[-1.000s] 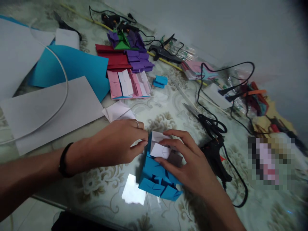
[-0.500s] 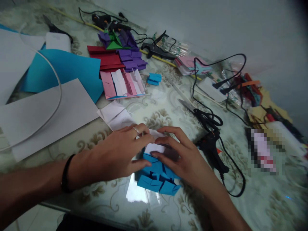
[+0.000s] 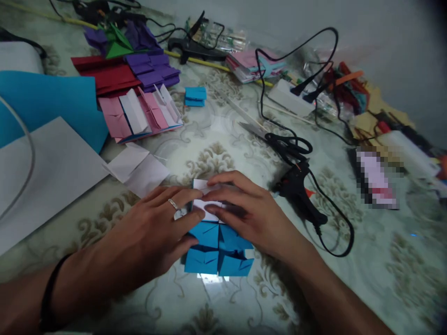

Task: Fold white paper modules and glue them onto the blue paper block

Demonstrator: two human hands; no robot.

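Note:
A folded paper piece (image 3: 202, 260), blue at the near side and white at the far side, lies on the table in front of me. Its blue part is divided into raised pleated flaps. My left hand (image 3: 164, 221), with a ring on one finger, holds the left edge of the white part. From the other side my right hand (image 3: 244, 209) grips the same white section between thumb and fingers. The fingers of both hands nearly meet over it and cover part of the folds.
A glue gun (image 3: 302, 195) and scissors (image 3: 279, 139) lie to the right. Pink-and-white folded paper (image 3: 150, 114), purple folded paper (image 3: 153, 70), a small blue folded piece (image 3: 195, 96) and a white folded sheet (image 3: 138, 167) lie beyond. A power strip (image 3: 291, 97) with cords stands at the back.
My view has shifted, so the table's things appear further left and higher. The folded paper lies flatter and straighter, with more of its blue flaps showing. Both hands remain on it.

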